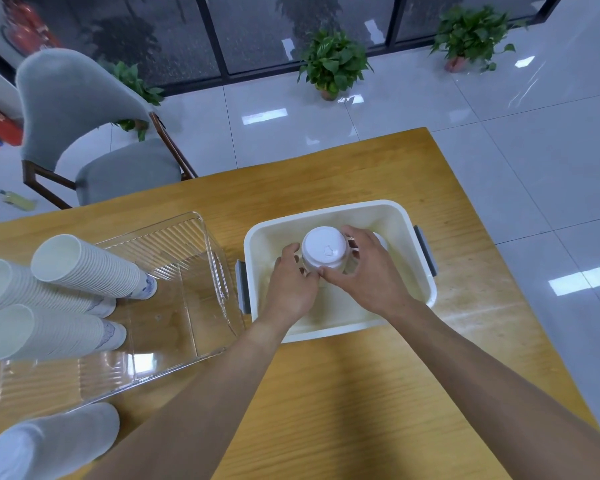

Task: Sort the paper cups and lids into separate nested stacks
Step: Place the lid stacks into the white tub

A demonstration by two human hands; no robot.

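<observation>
A white lidded paper cup (324,250) stands inside the white bin (409,237) at the table's middle. My left hand (291,285) grips its lower left side. My right hand (368,268) curls round its right side, thumb at the front. In the clear plastic bin (187,244) on the left stand three tall nested stacks of white paper cups (84,265), leaning towards me. A stack of white lids (49,441) lies on its side at the table's near left corner. The cup's lower part is hidden by my hands.
The wooden table (361,393) ends close on the right, with tiled floor beyond. A grey chair (84,133) stands behind the table's far left. Potted plants (329,64) line the glass wall at the back.
</observation>
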